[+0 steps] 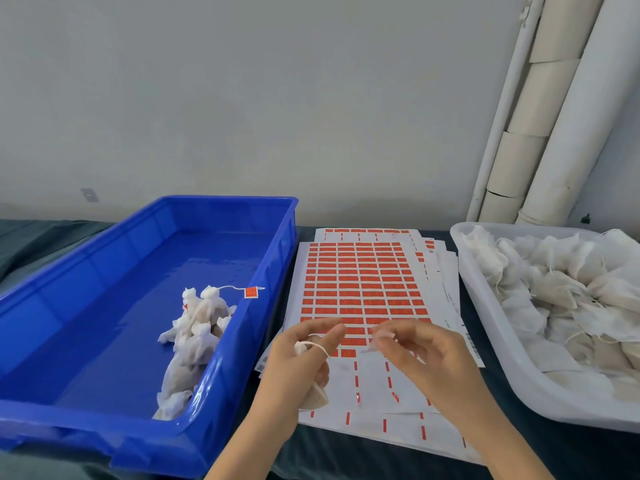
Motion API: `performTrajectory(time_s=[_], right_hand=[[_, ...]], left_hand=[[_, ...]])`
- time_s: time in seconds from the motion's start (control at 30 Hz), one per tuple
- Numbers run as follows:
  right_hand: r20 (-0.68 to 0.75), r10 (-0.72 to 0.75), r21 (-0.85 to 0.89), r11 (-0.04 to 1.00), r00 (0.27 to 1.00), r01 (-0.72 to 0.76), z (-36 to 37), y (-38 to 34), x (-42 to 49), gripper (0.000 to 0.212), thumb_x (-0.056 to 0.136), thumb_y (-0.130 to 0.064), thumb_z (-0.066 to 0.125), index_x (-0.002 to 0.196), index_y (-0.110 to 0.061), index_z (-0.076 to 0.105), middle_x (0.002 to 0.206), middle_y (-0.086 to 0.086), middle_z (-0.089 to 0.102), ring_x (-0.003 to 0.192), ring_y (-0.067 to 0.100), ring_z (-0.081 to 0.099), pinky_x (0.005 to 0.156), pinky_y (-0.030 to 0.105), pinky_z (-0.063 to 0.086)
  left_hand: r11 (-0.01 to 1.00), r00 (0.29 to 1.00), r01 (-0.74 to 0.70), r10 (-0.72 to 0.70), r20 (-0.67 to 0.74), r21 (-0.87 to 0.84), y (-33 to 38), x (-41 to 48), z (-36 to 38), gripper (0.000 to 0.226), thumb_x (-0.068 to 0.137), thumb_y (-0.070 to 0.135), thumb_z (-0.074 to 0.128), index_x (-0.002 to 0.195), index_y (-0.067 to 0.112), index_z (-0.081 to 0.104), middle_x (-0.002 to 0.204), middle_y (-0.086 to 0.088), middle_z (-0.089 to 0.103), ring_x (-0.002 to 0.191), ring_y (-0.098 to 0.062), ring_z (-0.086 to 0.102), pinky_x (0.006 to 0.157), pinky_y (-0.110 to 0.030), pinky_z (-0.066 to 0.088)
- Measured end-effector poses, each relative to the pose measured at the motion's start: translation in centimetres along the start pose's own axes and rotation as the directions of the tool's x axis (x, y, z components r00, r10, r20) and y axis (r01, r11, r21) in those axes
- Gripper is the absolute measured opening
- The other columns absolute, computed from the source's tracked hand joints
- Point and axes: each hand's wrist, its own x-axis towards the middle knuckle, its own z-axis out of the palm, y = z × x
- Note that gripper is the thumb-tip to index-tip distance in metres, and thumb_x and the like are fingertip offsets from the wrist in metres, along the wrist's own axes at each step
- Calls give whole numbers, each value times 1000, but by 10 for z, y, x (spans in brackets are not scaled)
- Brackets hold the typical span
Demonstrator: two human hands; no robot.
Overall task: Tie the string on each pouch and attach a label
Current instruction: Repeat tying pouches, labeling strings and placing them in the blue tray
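The pouch is held in the left hand, above the near part of the label sheets. Its lower body protrudes below the palm and its gathered neck shows beside the forefinger.

The string runs from the neck of the pouch in a loop over the left forefinger.

Left grip: clenched round the pouch, fingers curled.

Right hand: raised level with the left hand and just beside it, not touching. Right grip: thumb and forefinger pinched together on what appears to be the free end of the string. The fingertips are blurred, so the exact contact point cannot be told.

Below both hands lies a fanned stack of label sheets. The top sheet carries rows of red labels over its far part. Its near part shows only thin red strips.

To the left, touching the stack, stands a blue crate. It contains a small heap of tied pouches against its right wall. One red label on a string lies against that wall.

To the right stands a white tray, filled with loose pouches.

All items rest on a bench with a dark covering. Pale pipes stand against the wall behind the tray.
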Motion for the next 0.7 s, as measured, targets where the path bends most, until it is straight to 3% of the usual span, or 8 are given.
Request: performTrajectory(time_s=[0.07, 0.13, 0.33, 0.47, 0.53, 0.6, 0.7], right_hand=[[224, -13, 77, 997, 974, -4, 0, -2, -4, 22, 78, -57, 63, 79, -38, 75, 105, -20, 70, 107, -1, 60, 92, 24, 43], [351, -8, 28, 1000, 936, -2, 6, 0, -8, 28, 77, -64, 61, 79, -40, 75, 110, -22, 68, 114, -2, 56, 97, 29, 37], [429, 62, 91, 990, 901, -112, 13, -2, -11, 31, 87, -53, 53, 79, -34, 77, 94, -10, 74, 100, 6, 65, 88, 3, 38], [407, 134, 118, 973, 903, -198, 5, -3, -11, 35, 87, -46, 54, 79, -21, 78, 92, -4, 75, 99, 8, 66, 83, -2, 36], [397, 175, 150, 956, 901, -251, 0, -2, -9, 38, 88, -47, 54, 80, -19, 78, 98, -4, 75, 102, 5, 65, 90, 7, 37], [387, 195, 169, 946, 901, -277, -5, 1, -8, 39, 90, -46, 53, 80, -18, 78, 105, -6, 73, 108, 1, 61, 101, 24, 31], [385, 182, 164, 951, 905, -261, -8, 3, -5, 44, 90, -53, 52, 81, -19, 77, 108, -4, 72, 113, 4, 59, 110, 44, 23]], left_hand=[[1000, 1000, 0, 0, 11, 2, -1, 0, -1, 21, 78, 35, 73, 97, 25, 72, 58, 1, 60, 41, -6, 43, 49, -21, 42], [1000, 1000, 7, -7, 28, 12, -3, -1, -1, 19, 80, 36, 72, 97, 27, 72, 54, 2, 57, 42, -7, 44, 49, -21, 42], [999, 999, 39, -40, 31, 30, -7, -1, -2, 11, 83, 25, 73, 94, 25, 74, 63, 5, 66, 43, -8, 47, 51, -22, 45], [994, 993, 93, -96, 66, 51, -9, -2, -9, 9, 84, 7, 68, 89, 14, 71, 64, 0, 61, 42, -7, 45, 48, -20, 42], [990, 975, 135, -140, 171, 36, -7, -3, -15, 9, 83, 1, 66, 85, 10, 67, 61, 2, 59, 42, -6, 45, 47, -18, 41], [987, 941, 159, -162, 297, 32, -4, -4, -20, 9, 82, 1, 67, 86, 9, 64, 57, 4, 56, 43, -6, 44, 47, -18, 40], [989, 915, 122, -144, 376, 82, -1, -6, -24, 16, 72, 17, 77, 85, 13, 68, 58, 0, 48, 44, -8, 41, 47, -18, 40]])
